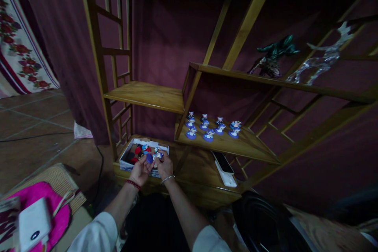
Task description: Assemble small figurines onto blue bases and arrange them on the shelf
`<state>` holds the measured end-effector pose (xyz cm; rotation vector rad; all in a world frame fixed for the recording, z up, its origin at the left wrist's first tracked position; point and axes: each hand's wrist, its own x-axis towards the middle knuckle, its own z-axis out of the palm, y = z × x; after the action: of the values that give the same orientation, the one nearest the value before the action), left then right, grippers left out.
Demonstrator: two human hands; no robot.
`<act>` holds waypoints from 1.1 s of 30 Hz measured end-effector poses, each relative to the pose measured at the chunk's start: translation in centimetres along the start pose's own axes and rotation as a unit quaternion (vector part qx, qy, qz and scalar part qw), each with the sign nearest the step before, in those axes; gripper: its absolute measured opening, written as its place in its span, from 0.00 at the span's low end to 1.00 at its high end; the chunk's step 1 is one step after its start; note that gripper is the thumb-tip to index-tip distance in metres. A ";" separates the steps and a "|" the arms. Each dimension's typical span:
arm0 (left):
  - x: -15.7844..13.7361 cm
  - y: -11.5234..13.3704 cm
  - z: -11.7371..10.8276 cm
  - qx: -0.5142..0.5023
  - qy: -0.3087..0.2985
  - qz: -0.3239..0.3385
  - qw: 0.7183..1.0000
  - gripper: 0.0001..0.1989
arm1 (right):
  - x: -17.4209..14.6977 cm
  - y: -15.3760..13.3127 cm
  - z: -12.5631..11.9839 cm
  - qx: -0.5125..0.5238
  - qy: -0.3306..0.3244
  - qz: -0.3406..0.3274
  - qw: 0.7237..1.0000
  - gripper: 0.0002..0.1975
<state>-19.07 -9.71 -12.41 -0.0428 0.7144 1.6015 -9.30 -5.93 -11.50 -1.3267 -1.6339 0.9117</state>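
My left hand (pixel 140 171) is closed on a round purple base (pixel 149 158) above the front edge of a white box. In my right hand (pixel 165 166), just beside it, is a small white and purple figurine (pixel 158 156); the base and the figurine are close together, and I cannot tell whether they touch. Beneath both hands the open white box (pixel 125 161) holds several small figures and red and black round pieces (pixel 138 150). Several similar figurines on purple bases (pixel 208 135) stand in rows on the shelf to the right.
The wooden shelf unit (pixel 144 93) has stepped boards. A dark phone on a white case-like object (pixel 225 169) lies on the lower board. A clear deer figure (pixel 325 59) and a dark green sculpture (pixel 274 56) stand higher. A black round-rimmed object (pixel 260 220) is at lower right.
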 end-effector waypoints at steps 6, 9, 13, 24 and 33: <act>-1.1 -0.7 0.4 -0.011 0.005 -0.011 1.000 0.07 | -0.5 -0.6 -0.8 0.015 -0.019 -0.012 1.000 0.14; -1.6 -1.1 0.7 -0.011 0.006 -0.017 1.000 0.07 | -0.7 -0.8 -1.2 0.012 -0.025 -0.017 0.999 0.14; -2.2 -1.4 1.1 -0.011 0.007 -0.018 1.000 0.07 | -0.9 -1.1 -1.7 0.000 -0.025 -0.025 0.999 0.13; -4.7 -1.7 2.7 -0.009 -0.029 -0.019 0.999 0.10 | -2.0 -2.9 -4.4 -0.008 -0.050 -0.076 0.996 0.14; -7.0 -1.7 3.4 -0.011 -0.068 -0.006 0.998 0.06 | -2.6 -4.2 -6.7 -0.006 -0.071 -0.105 0.992 0.14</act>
<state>-14.94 -14.30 -7.40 0.0452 0.5891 1.5846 -4.51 -8.97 -5.37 -1.0923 -1.8508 0.8864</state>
